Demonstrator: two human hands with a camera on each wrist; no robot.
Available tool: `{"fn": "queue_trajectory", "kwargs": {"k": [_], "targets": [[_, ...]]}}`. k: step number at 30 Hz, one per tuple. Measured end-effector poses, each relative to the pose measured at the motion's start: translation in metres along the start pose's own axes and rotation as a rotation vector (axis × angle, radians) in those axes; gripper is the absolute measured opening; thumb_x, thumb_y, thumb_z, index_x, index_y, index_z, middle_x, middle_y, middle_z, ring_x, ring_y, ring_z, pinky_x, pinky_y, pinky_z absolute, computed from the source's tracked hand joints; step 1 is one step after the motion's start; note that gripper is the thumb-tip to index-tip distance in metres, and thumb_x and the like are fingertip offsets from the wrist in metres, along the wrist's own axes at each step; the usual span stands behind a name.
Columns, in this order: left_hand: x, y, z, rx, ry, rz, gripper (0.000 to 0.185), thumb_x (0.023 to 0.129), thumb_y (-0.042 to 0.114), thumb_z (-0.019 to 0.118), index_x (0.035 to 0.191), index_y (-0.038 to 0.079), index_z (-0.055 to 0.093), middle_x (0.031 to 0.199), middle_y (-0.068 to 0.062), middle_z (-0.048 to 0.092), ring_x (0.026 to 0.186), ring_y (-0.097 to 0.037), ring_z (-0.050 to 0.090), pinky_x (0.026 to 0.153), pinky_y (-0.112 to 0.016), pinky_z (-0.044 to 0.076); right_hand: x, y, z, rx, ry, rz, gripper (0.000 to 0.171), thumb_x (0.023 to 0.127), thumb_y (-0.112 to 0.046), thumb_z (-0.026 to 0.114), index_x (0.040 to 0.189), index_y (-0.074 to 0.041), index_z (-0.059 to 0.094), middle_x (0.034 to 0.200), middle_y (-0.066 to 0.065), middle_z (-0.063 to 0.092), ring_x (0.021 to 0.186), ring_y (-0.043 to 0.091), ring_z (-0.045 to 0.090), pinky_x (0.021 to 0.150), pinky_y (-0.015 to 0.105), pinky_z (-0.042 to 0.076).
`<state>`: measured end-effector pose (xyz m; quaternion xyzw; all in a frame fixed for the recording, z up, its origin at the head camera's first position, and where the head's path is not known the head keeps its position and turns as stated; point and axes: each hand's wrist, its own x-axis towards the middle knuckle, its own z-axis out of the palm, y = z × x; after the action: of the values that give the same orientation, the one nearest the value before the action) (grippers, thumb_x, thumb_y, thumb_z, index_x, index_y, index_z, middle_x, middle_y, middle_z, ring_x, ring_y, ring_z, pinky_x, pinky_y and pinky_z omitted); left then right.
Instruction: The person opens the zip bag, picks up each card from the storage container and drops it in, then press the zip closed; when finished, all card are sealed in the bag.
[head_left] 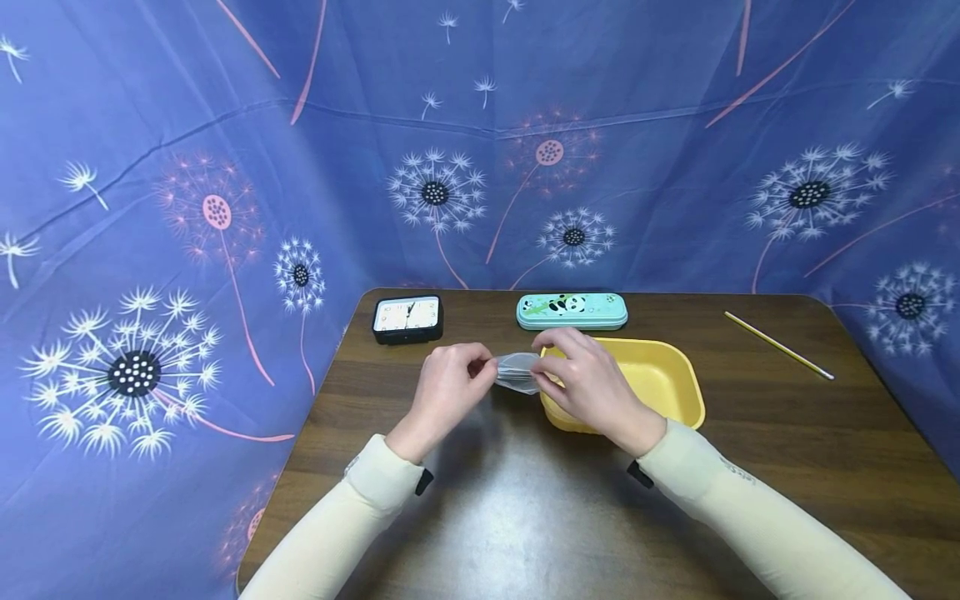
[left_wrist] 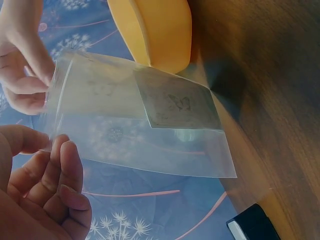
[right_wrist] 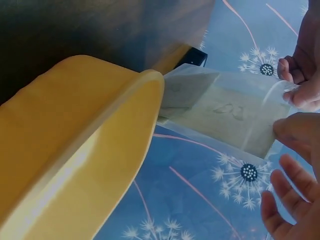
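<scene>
A small clear plastic bag (head_left: pixel 517 372) hangs above the table between both hands, just left of a yellow tray (head_left: pixel 660 375). My left hand (head_left: pixel 450 387) pinches the bag's left end and my right hand (head_left: pixel 581 371) pinches its right end. In the left wrist view the clear bag (left_wrist: pixel 150 125) shows a small square paper (left_wrist: pixel 180 105) inside, with the yellow tray (left_wrist: pixel 160 30) behind it. From the right wrist, the bag (right_wrist: pixel 225 112) sits past the tray's rim (right_wrist: pixel 135 115).
A black clock (head_left: pixel 407 318) and a teal panda pencil case (head_left: pixel 572 310) lie at the table's far side. A thin yellow stick (head_left: pixel 778 345) lies at the far right. Blue dandelion cloth surrounds the brown table (head_left: pixel 510 500).
</scene>
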<state>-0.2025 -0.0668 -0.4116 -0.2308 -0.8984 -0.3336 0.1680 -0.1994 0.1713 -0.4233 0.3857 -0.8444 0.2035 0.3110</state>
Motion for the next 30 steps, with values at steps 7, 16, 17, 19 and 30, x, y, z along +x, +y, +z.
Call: {"fn": "queue_trajectory", "kwargs": {"k": [7, 16, 17, 19, 30], "targets": [[0.000, 0.001, 0.000, -0.005, 0.000, 0.006, 0.012, 0.092, 0.012, 0.070, 0.084, 0.016, 0.078, 0.066, 0.013, 0.061, 0.055, -0.003, 0.052, 0.054, -0.027, 0.045, 0.000, 0.004, 0.006, -0.015, -0.088, 0.039, 0.008, 0.083, -0.008, 0.084, 0.089, -0.013, 0.081, 0.116, 0.010, 0.067, 0.108, 0.030, 0.062, 0.090, 0.046, 0.053], [0.001, 0.001, 0.001, -0.002, -0.005, 0.015, 0.012, 0.092, 0.013, 0.070, 0.084, 0.016, 0.078, 0.067, 0.013, 0.062, 0.054, -0.003, 0.052, 0.054, -0.027, 0.045, 0.013, 0.010, 0.013, -0.096, -0.259, 0.045, 0.008, 0.083, -0.011, 0.088, 0.087, -0.016, 0.083, 0.112, 0.010, 0.070, 0.104, 0.031, 0.064, 0.085, 0.046, 0.053], [0.000, 0.001, 0.001, -0.002, -0.006, 0.014, 0.012, 0.092, 0.013, 0.070, 0.084, 0.017, 0.078, 0.067, 0.013, 0.062, 0.055, -0.003, 0.052, 0.054, -0.027, 0.045, 0.015, 0.009, 0.014, -0.111, -0.269, 0.039, 0.009, 0.083, -0.010, 0.087, 0.086, -0.016, 0.082, 0.110, 0.009, 0.070, 0.101, 0.030, 0.064, 0.081, 0.045, 0.054], [0.000, 0.001, 0.001, -0.001, -0.002, 0.016, 0.013, 0.092, 0.013, 0.069, 0.083, 0.017, 0.077, 0.067, 0.014, 0.061, 0.055, -0.003, 0.053, 0.055, -0.027, 0.045, 0.019, 0.008, 0.016, -0.137, -0.284, 0.029, 0.011, 0.082, -0.007, 0.087, 0.085, -0.016, 0.081, 0.106, 0.007, 0.070, 0.096, 0.029, 0.065, 0.073, 0.043, 0.052], [0.001, 0.002, 0.000, -0.004, 0.009, 0.031, 0.013, 0.092, 0.012, 0.070, 0.082, 0.018, 0.077, 0.066, 0.014, 0.061, 0.055, -0.002, 0.053, 0.057, -0.028, 0.046, 0.029, 0.002, 0.024, -0.338, -0.371, -0.034, 0.022, 0.080, 0.006, 0.075, 0.075, -0.016, 0.076, 0.080, 0.003, 0.062, 0.073, 0.026, 0.058, 0.058, 0.038, 0.045]]}}
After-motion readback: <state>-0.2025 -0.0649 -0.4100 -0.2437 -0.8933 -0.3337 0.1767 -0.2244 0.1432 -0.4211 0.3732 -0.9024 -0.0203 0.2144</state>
